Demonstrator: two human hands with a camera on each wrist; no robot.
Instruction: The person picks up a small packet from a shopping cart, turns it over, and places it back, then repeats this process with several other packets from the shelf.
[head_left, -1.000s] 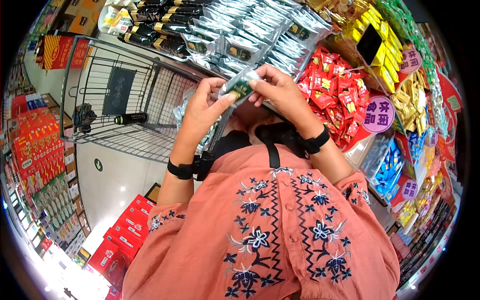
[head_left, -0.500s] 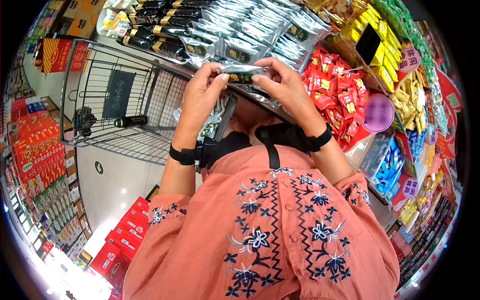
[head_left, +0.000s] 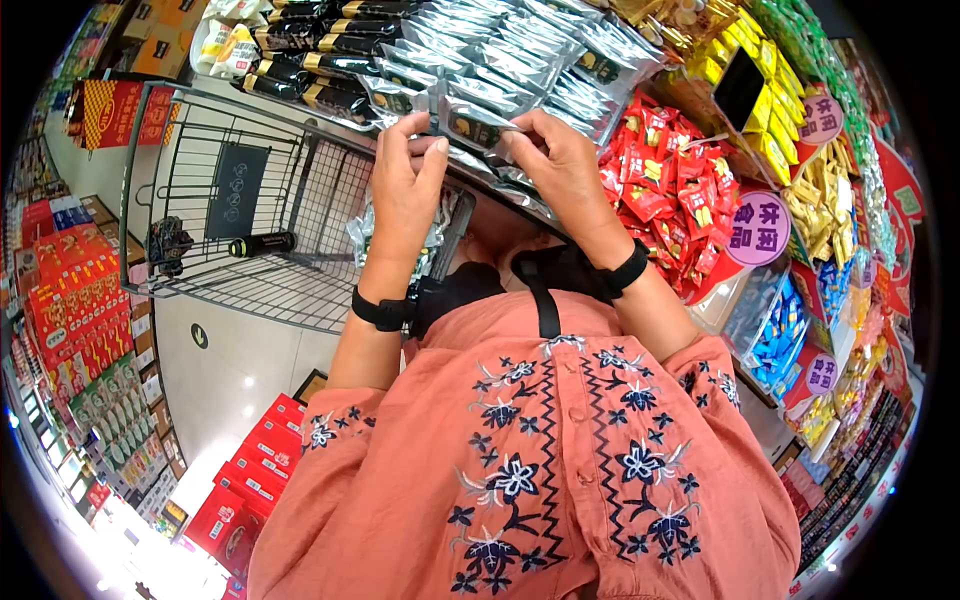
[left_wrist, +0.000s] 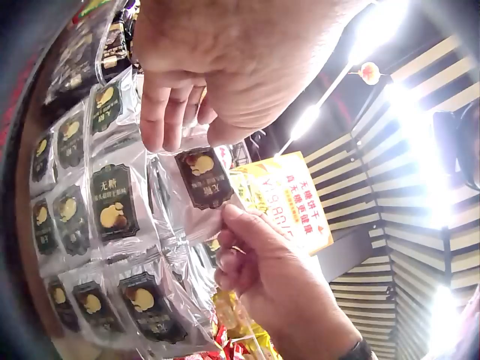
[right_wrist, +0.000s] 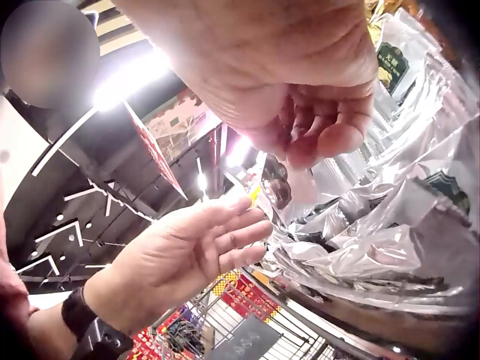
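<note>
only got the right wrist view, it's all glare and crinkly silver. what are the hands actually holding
observer: One small packet, clear silver with a dark label and a yellow picture on it. The left wrist view shows it plainly.
operator: both hands on it or just one
observer: Both. In the head view the left hand pinches one end and the right hand pinches the other, close to the pile of silver packets on the shelf.
</note>
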